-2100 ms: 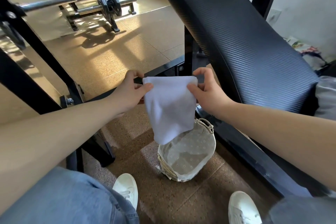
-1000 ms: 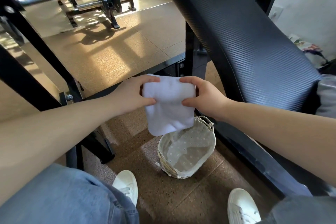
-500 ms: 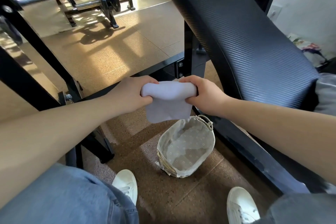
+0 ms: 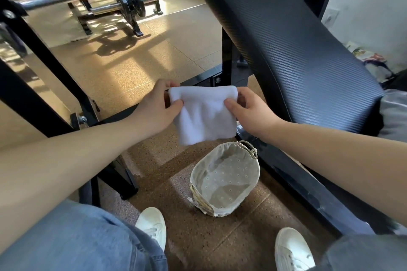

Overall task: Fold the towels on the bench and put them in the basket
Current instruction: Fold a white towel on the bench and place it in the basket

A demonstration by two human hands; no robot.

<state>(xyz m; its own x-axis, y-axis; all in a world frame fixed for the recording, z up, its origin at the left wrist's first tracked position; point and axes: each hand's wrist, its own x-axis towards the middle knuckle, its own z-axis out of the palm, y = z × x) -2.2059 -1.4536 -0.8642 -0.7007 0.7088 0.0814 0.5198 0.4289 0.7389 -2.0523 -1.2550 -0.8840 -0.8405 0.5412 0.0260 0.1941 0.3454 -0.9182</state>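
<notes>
Towel, folded to a small square, pinched by its top corners between left hand and right hand, in the air above basket. No towel inside yet; lowering in likely next, then any left on bench.

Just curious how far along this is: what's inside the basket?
Inside the basket only its dotted lining shows; no towel lies there. The white towel hangs outside it, pinched by the left hand and right hand. The inside of the near wall is hidden by the rim.
</notes>
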